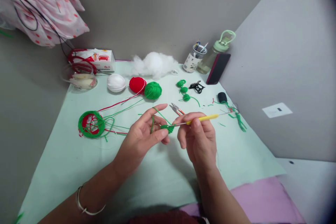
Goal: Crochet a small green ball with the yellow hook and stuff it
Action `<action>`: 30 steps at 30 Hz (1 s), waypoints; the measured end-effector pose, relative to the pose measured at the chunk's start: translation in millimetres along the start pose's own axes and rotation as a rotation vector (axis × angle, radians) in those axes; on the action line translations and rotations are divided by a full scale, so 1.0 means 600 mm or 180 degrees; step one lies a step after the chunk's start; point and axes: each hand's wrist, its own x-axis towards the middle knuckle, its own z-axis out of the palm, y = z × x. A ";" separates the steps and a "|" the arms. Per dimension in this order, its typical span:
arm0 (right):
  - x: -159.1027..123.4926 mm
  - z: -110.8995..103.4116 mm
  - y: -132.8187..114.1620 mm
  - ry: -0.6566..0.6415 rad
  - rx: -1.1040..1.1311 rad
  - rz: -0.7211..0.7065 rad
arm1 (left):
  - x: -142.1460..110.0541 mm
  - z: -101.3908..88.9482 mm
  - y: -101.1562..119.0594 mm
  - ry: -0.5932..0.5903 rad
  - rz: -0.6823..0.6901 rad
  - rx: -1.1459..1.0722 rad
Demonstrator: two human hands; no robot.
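Observation:
My left hand [147, 131] pinches a small green crochet piece [170, 128] between thumb and fingers, and green yarn loops over its raised index finger. In my right hand [199, 136] is a crochet hook with a yellow handle [203, 118]; its thin metal end meets the green piece. Behind the hands lie small scissors [177, 109] with orange on the handles, partly hidden by my right hand. A green yarn ball [153, 91] sits further back, beside a red yarn ball [137, 85] and a white yarn ball [116, 83].
A ring wound with green yarn [91, 124] lies at left. White stuffing [154, 63], a pen jar [194, 59], a bottle [214, 54] and a phone [218, 69] line the back. Small green pieces [184, 90], a black clip [197, 86] and yarn scraps [240, 121] are at right.

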 end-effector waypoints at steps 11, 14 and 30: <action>-0.020 0.011 -0.002 0.0062 -0.0624 -0.0856 | 0.000 -0.005 0.001 0.0433 0.0366 0.0811; -0.026 0.010 0.005 0.0019 -0.1000 -0.1237 | -0.003 -0.001 0.000 0.0532 0.0455 0.0968; -0.007 0.007 0.002 0.0048 -0.0817 -0.1207 | 0.003 0.005 0.011 0.0141 -0.0292 -0.0710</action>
